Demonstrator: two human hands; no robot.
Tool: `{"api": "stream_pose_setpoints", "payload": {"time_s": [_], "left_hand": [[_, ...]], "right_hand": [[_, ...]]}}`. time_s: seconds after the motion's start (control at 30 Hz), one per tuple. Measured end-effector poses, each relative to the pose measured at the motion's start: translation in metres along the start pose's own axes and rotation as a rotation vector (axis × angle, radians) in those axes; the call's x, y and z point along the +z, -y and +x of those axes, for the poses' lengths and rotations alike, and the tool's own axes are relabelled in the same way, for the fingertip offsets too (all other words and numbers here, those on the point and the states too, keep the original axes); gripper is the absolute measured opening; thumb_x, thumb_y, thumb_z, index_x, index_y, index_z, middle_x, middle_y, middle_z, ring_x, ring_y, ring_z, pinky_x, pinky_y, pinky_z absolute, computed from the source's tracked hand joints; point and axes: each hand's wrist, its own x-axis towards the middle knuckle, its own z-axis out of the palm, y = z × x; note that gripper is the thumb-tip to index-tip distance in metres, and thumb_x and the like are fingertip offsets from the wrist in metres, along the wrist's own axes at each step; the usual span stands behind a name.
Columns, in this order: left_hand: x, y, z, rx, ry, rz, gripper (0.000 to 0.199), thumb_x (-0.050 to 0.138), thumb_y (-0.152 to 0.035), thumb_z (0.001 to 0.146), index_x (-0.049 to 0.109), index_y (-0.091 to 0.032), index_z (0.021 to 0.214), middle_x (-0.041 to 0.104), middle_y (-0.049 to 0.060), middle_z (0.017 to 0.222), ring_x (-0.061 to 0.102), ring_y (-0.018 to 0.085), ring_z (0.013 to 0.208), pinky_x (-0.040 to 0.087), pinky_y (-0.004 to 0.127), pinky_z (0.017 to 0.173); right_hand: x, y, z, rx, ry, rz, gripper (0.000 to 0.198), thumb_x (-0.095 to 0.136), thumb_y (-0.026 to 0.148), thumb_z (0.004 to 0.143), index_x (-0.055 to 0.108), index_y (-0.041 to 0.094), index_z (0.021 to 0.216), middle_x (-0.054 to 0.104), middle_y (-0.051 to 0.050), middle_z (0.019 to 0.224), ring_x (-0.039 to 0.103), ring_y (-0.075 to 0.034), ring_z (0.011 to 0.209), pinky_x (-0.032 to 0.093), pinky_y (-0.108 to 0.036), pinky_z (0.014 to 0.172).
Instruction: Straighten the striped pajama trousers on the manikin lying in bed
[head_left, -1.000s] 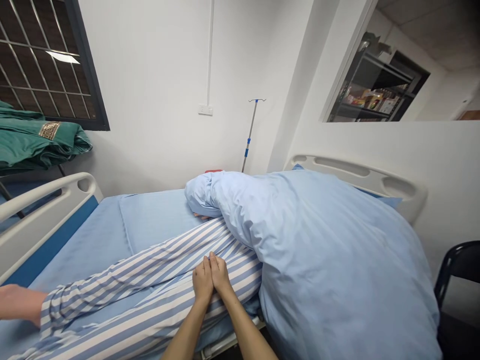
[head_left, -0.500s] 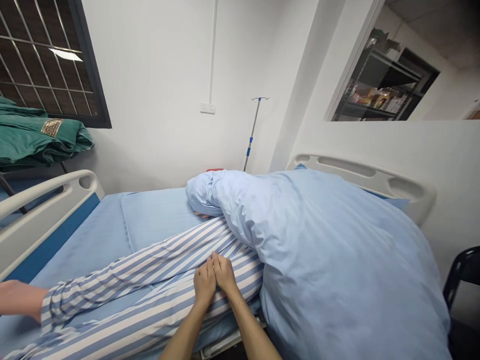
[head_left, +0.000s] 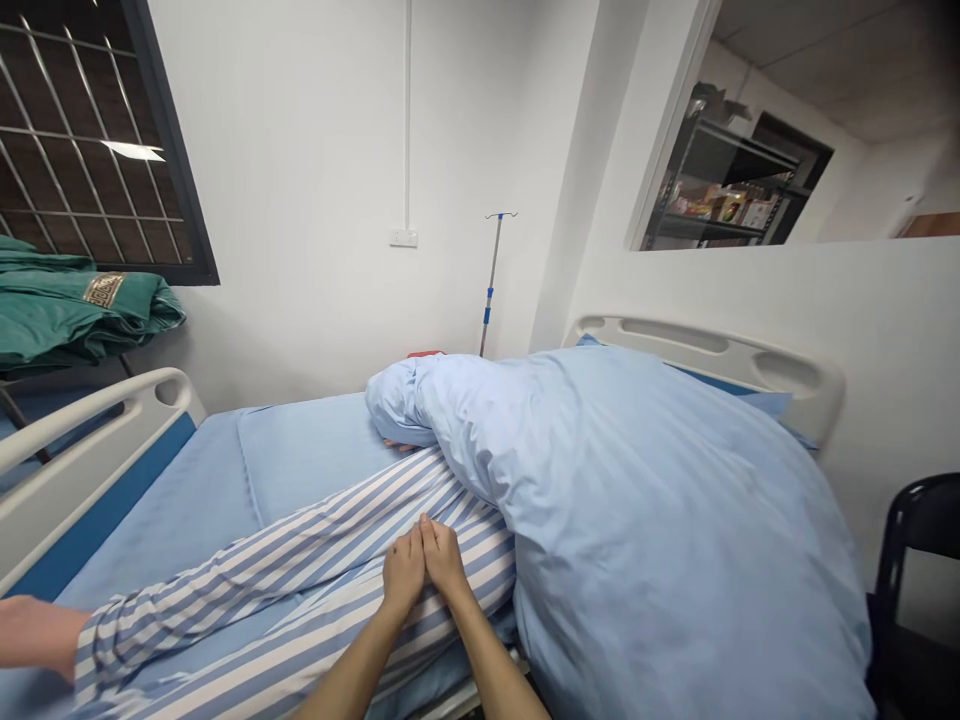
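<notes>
While the fingers [head_left: 442,538] of both hands are bent and curled in, I cannot tell if they pinch anything, because their undersides are hidden. The left hand [head_left: 403,570] and the right hand [head_left: 445,560] are side by side in the low middle of the frame, and they touch near the tips. They are on or just over the striped trousers [head_left: 300,555], by the upper part of the near leg. The trousers are blue and white, and they go from the middle down to the lower left. A bare ankle [head_left: 45,635] sticks out of them at the left edge. A big puffy blue quilt [head_left: 645,520] fills the lower right and covers the top of the trousers. A light blue sheet [head_left: 307,430] lies under the legs. At the left is a white bed end [head_left: 67,490], with green cloth [head_left: 45,315] above it. A thin pole [head_left: 493,262] stands behind the quilt, right of a wall socket [head_left: 403,238]. A black chair [head_left: 934,515] is at the right edge.
</notes>
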Motion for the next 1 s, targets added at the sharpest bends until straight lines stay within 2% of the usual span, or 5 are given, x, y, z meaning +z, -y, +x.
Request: {"api": "stream_pose_setpoints", "payload": {"time_s": [0.17, 0.3, 0.5, 0.8, 1.0], "left_hand": [[-0.020, -0.038, 0.017, -0.120, -0.020, -0.391, 0.050, 0.021, -0.044, 0.085, 0.052, -0.018, 0.056, 0.058, 0.004, 0.057, 0.050, 0.013, 0.056, 0.033, 0.024, 0.054], [-0.013, -0.053, 0.024, -0.157, -0.112, -0.566, 0.048, 0.024, -0.046, 0.084, 0.042, -0.019, 0.048, 0.049, 0.000, 0.047, 0.044, 0.011, 0.048, 0.031, 0.023, 0.051], [0.013, -0.031, 0.009, -0.207, -0.117, -0.453, 0.045, 0.026, -0.043, 0.084, 0.051, -0.019, 0.055, 0.059, 0.004, 0.057, 0.050, 0.013, 0.054, 0.032, 0.024, 0.055], [0.015, -0.025, 0.003, -0.150, -0.131, -0.418, 0.047, 0.024, -0.044, 0.086, 0.054, -0.018, 0.061, 0.060, 0.004, 0.059, 0.052, 0.013, 0.056, 0.034, 0.024, 0.057], [0.017, -0.024, 0.003, -0.190, -0.059, -0.323, 0.047, 0.020, -0.037, 0.088, 0.061, -0.016, 0.084, 0.066, 0.011, 0.084, 0.059, 0.018, 0.078, 0.038, 0.028, 0.071]], "right_hand": [[-0.002, -0.007, 0.006, 0.092, -0.023, 0.192, 0.051, 0.028, 0.050, 0.086, 0.054, 0.016, 0.057, 0.055, -0.003, 0.055, 0.046, -0.013, 0.052, 0.033, -0.023, 0.051], [-0.006, -0.009, 0.009, 0.150, -0.013, 0.309, 0.051, 0.027, 0.052, 0.085, 0.052, 0.016, 0.059, 0.055, -0.003, 0.057, 0.047, -0.013, 0.055, 0.036, -0.023, 0.054], [-0.007, -0.008, 0.006, 0.122, -0.067, 0.206, 0.045, 0.034, 0.051, 0.083, 0.042, 0.018, 0.052, 0.046, 0.001, 0.049, 0.039, -0.011, 0.050, 0.032, -0.022, 0.048], [-0.007, -0.004, 0.006, 0.083, -0.016, 0.126, 0.047, 0.031, 0.049, 0.085, 0.045, 0.017, 0.053, 0.048, 0.000, 0.050, 0.038, -0.010, 0.049, 0.030, -0.022, 0.047], [-0.034, 0.007, 0.020, -0.034, 0.204, -0.346, 0.048, 0.030, 0.042, 0.088, 0.056, 0.017, 0.056, 0.059, -0.005, 0.054, 0.044, -0.011, 0.049, 0.027, -0.023, 0.051]]}}
